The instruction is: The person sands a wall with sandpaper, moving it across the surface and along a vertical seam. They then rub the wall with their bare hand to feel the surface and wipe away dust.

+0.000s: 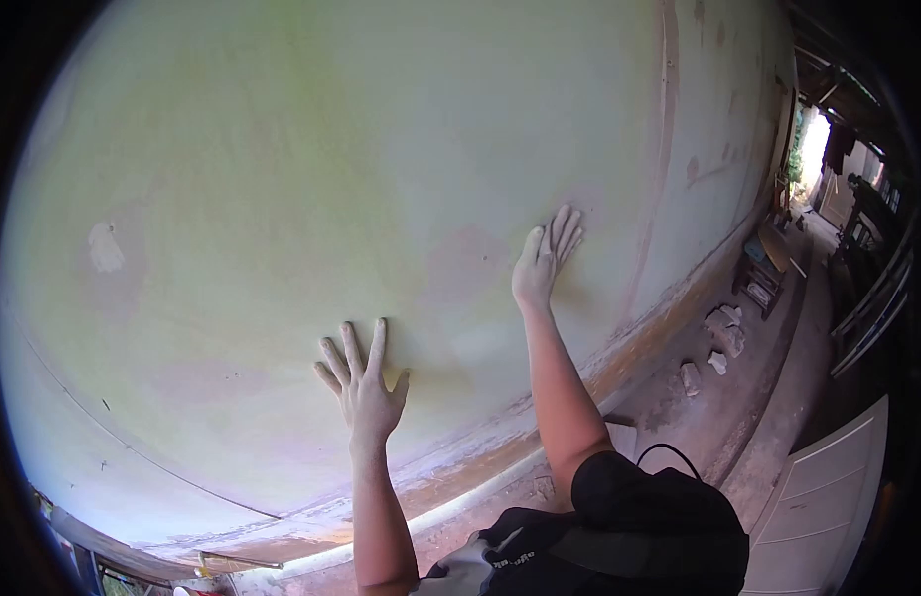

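A large pale green wall [450, 139] with faint patches fills most of the head view. My left hand [369, 387] rests against it low in the middle, palm to the surface and fingers spread wide. To its right and higher up, my right hand [548, 260] is at the wall with its fingers stretched out, turned partly edge-on. A dark narrow line shows between its thumb and fingers. Both hands look coated in whitish dust. A white smear [106, 247] marks the wall at the far left.
Along the wall's foot runs a worn ledge [669, 308]. Broken pale chunks [723, 333] lie on the floor to the right, with a small wooden stool [760, 283] beyond. A white panel [823, 497] leans at the lower right. A bright doorway [813, 149] stands far back.
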